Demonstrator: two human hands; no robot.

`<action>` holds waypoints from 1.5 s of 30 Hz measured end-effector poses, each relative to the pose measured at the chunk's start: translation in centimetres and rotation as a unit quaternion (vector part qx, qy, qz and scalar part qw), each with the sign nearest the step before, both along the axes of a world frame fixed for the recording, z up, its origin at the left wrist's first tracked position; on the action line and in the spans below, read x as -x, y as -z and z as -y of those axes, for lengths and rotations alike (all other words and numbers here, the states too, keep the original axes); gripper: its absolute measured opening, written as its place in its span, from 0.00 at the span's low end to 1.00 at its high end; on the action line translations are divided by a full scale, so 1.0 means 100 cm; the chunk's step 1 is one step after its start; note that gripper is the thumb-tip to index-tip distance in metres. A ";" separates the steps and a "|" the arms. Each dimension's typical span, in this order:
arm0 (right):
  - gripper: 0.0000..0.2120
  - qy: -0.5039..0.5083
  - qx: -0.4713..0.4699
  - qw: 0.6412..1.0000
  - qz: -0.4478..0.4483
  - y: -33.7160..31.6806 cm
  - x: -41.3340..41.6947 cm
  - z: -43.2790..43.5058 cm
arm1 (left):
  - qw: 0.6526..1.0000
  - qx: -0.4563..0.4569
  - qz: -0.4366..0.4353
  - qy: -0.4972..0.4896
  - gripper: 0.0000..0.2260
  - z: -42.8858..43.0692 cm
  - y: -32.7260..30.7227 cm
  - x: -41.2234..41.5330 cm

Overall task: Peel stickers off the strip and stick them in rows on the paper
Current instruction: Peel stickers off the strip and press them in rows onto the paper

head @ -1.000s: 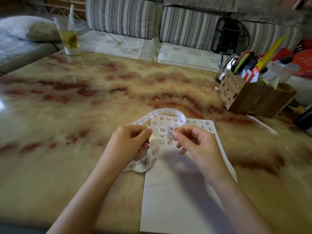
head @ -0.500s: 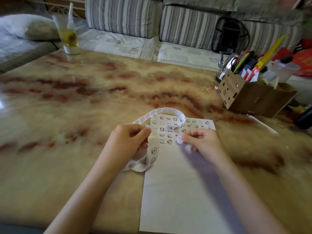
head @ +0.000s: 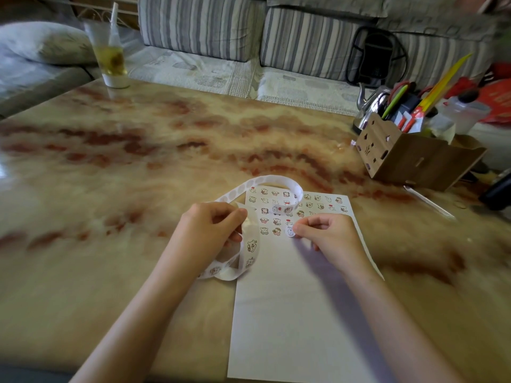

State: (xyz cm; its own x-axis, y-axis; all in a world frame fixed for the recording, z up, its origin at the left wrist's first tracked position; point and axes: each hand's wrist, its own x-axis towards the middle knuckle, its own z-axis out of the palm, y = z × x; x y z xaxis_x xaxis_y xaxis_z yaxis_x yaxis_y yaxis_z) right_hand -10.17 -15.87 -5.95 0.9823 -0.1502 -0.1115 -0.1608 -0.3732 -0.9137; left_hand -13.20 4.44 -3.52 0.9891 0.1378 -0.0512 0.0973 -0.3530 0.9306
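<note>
the left hand pinches the sticker strip between thumb and fingers, the strip looping away beyond the fingertips and curling back under the palm onto the tabletop. the right hand has its fingers pressed together on a round sticker, holding it against the paper just beyond the last printed row. finished rows of stickers lie on the sheet past both sets of fingers.

You sit at a glossy marbled table, tan with red veins. A striped sofa spans twelve o'clock; a pillow lies at ten o'clock.
</note>
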 end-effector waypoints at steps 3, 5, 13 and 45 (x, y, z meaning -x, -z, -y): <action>0.05 0.000 0.012 1.000 0.000 0.001 0.000 0.000 | 1.000 0.000 0.001 0.003 0.11 0.000 0.000 0.001; 0.05 0.002 0.018 1.000 0.000 0.002 0.000 0.000 | 1.000 -0.001 0.001 0.004 0.11 0.000 -0.001 0.000; 0.03 0.013 0.056 0.998 0.008 0.009 -0.003 -0.002 | 1.000 0.002 0.006 0.006 0.11 -0.001 0.000 0.001; 0.09 0.010 0.113 0.992 0.052 0.019 -0.008 0.002 | 1.000 0.011 0.006 0.005 0.11 -0.001 -0.002 0.003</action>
